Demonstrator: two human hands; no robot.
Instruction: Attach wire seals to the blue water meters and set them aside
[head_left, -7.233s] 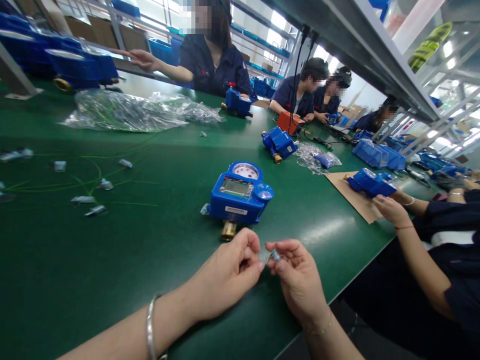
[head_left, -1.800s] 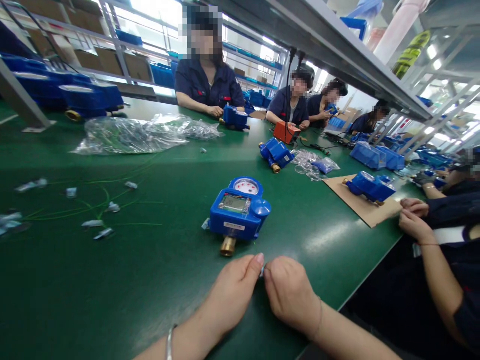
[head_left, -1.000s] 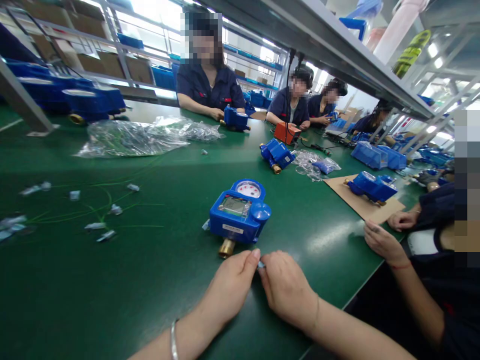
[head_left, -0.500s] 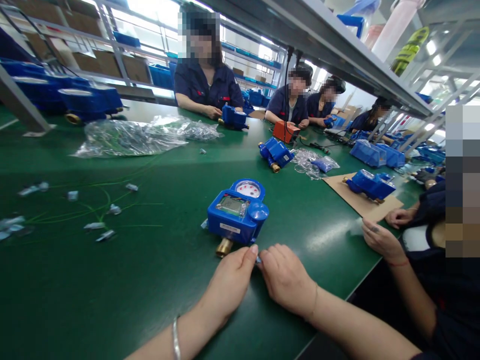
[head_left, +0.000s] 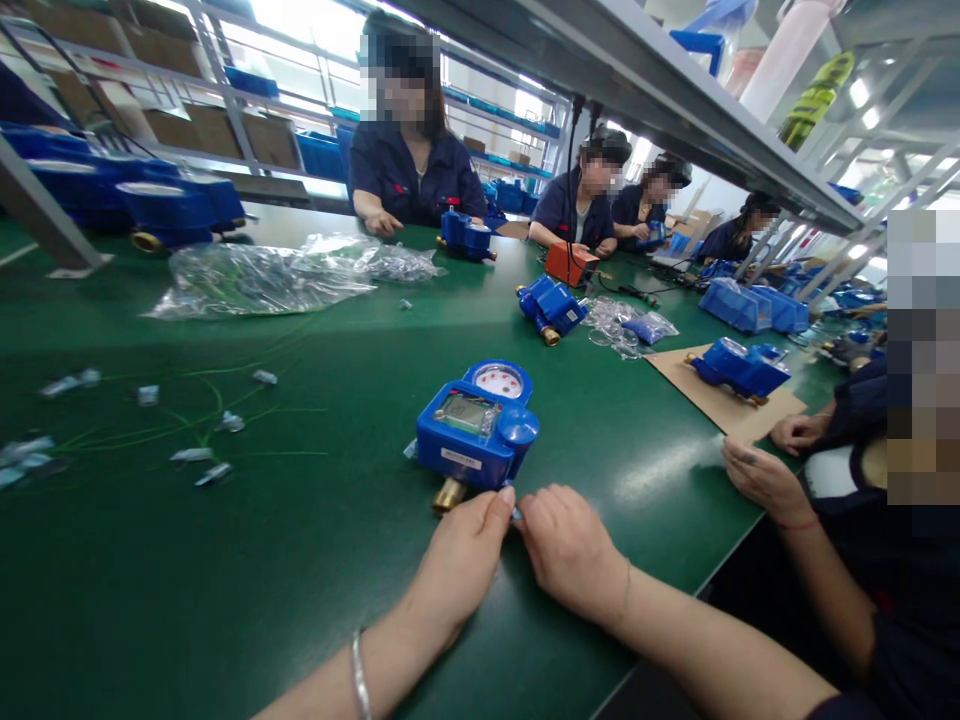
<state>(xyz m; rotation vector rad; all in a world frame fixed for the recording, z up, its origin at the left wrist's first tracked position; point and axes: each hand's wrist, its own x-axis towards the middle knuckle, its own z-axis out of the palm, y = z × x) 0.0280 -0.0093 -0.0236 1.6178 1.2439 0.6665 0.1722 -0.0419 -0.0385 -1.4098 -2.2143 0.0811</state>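
While scanning from the far left of the green table (head_left: 150, 600), note loose clips and thin green wires (head_left: 202, 455) strewn well apart from the work, with crumpled clear bags (head_left: 262, 275) farther back and stacked blue meters (head_left: 172, 205) behind those. Nearer the middle, left hand (head_left: 461, 560), bracelet at the wrist, curled with thumb and forefinger pinched on a small piece (head_left: 516, 513); too tiny and too covered to tell what it is. Just beyond the fingertips, a blue meter (head_left: 476, 435) lying flat, dial and screen up, brass fitting (head_left: 448, 494) pointing toward the hands and just beside the left thumb. Right hand (head_left: 570, 550) closed likewise, knuckles up, fingertips meeting the left's on the same small piece, which sits low over the table, right before the meter's near side. To do this pinch-work well, probably best to brace both wrists on the table, grip with fingertips only, and work close to the surface so a slip drops the piece onto green felt and not off the edge. Plenty of bare table to the left and ahead on either side of the meter; much less to the right, where the table edge (head_left: 675, 590) runs close by the right wrist and a co-worker's hand (head_left: 761, 480) rests near a sheet of cardboard (head_left: 720, 395). Better to shift leftward than rightward if more elbow room is wanted.
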